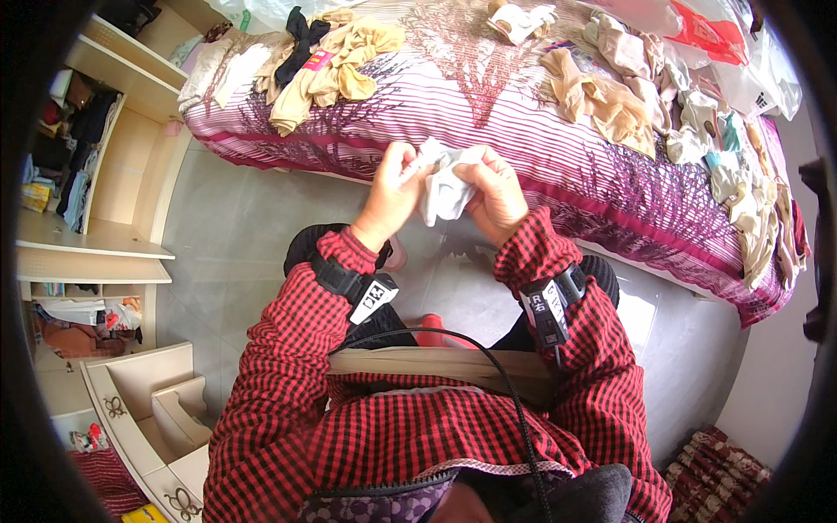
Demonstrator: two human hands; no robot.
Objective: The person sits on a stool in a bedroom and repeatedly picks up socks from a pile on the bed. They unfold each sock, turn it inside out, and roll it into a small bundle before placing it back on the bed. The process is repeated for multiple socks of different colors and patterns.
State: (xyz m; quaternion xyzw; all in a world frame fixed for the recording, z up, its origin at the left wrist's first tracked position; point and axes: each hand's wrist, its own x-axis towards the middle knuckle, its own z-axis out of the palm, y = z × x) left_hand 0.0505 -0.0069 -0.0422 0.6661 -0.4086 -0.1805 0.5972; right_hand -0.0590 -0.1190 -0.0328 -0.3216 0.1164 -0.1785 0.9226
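Note:
A crumpled white cloth item [448,186], perhaps a sock, hangs between my two hands just in front of the bed's near edge. My left hand [395,186] pinches its left side between thumb and fingers. On the other side, my right hand [494,189] grips the upper right part, with the thumb on top. Its lower end dangles free above the grey floor. Folds and fingers hide its full shape.
The bed [471,137] with a striped cover carries beige hosiery [346,65], a black knotted garment [297,49], a tan stocking pile [601,104], several loose socks [693,127] and plastic bags [713,33]. At left stand an open wardrobe [124,170] and a drawer unit [140,418].

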